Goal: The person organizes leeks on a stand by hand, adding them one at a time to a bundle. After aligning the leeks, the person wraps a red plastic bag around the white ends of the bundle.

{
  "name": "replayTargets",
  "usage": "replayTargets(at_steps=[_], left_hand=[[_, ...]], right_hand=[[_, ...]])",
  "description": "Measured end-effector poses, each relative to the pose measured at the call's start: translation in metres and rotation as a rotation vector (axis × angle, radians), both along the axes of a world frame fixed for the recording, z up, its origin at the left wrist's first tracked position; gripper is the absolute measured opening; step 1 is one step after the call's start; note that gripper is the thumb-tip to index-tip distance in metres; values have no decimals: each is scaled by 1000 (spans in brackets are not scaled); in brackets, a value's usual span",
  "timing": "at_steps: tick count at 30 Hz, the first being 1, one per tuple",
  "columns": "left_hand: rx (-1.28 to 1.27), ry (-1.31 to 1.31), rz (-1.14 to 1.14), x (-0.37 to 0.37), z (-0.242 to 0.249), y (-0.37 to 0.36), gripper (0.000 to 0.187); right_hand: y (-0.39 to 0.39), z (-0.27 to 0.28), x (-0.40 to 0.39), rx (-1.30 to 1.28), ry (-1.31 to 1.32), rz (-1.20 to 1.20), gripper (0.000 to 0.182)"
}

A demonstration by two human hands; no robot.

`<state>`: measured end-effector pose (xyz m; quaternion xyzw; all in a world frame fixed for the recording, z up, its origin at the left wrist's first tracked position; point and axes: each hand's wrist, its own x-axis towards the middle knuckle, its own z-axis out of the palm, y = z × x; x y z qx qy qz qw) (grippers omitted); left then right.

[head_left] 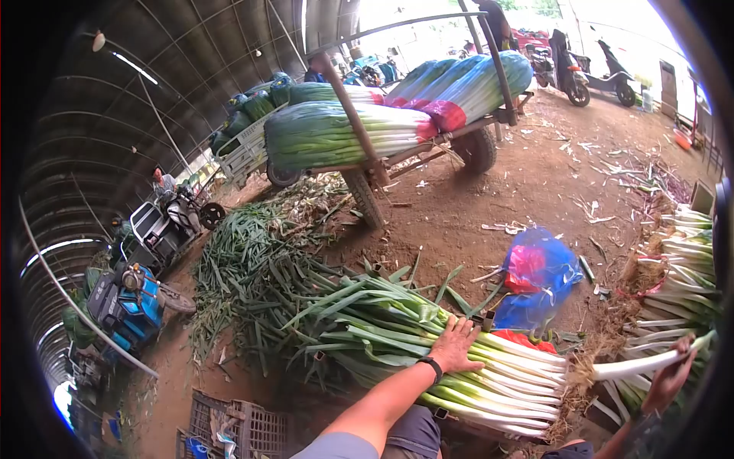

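Observation:
My left hand (457,346), with a dark band on the wrist, lies flat with fingers spread on a pile of long green onions (501,382). Their white stems and roots point right, and their green leaves fan out to the left. At the right, my right hand (670,379) is closed around the white stem of a single green onion (631,368). Its hairy root end points toward the pile. Beyond that hand lies another row of green onions (677,287) with roots facing left.
A cart (365,145) loaded with wrapped onion bundles (348,130) stands ahead. Blue and red plastic wrapping (547,268) lies on the dirt floor. Cut leaves (245,268) heap up at left, near a plastic crate (260,428) and a blue three-wheeler (130,306). Other people are farther back.

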<state>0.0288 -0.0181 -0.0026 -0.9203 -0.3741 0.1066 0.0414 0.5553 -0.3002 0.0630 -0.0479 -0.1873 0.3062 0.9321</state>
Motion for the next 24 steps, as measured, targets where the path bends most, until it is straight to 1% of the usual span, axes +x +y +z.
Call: replayTargets(at_steps=[2,5,6,8,9,10,11,13,14,15,16,17,18,19,20,21,22,23,24], left_hand=[[-54,-23,10,0,4,-1,112],[-44,-47,7,-2,-1,-1,112],[-61,-46,14,-1,1,-1,112],[-65,-27,20,-1,8,-3,112],[-76,-6,23,1,9,-4,112],[-47,-12,25,1,7,-4,111],[-48,-17,20,-1,7,1,111],[9,39,5,1,-3,0,111],[-23,15,17,0,6,-2,111],[-14,-55,23,-4,-1,0,111],[-11,-111,11,-7,-11,2,111],[-73,-123,21,-5,-11,4,108],[-279,-92,58,0,7,4,101],[-412,-153,90,0,-6,9,94],[-545,-213,128,1,-18,12,87],[62,-162,-55,5,1,-2,70],[184,-153,-102,-5,-13,2,83],[225,-206,-103,-10,-26,6,87],[189,-236,-100,-9,-24,6,89]], right_hand=[[35,70,-67,27,-29,-9,21],[72,131,-160,-136,-141,-181,26],[79,142,-188,-173,-248,-212,28],[91,144,-219,-259,-384,-215,35],[97,144,-232,-190,-442,-58,36],[105,141,-255,-319,-367,-39,37],[113,137,-274,-381,-409,9,35],[135,131,-310,-488,-650,124,35],[146,128,-323,-544,-843,161,37],[157,125,-336,-601,-1065,196,41],[167,127,-345,-484,-1528,-226,44],[180,102,-351,-473,-1627,-245,48],[190,68,-355,-472,-1719,-255,40],[205,23,-361,-415,-1764,-350,35],[209,-1,-369,-433,-1829,-350,34],[216,-17,-373,-423,-1898,-346,33],[217,-28,-372,-450,-1996,-381,31],[217,-39,-373,-464,-2088,-407,30],[221,-49,-372,-489,-2019,-276,29]])
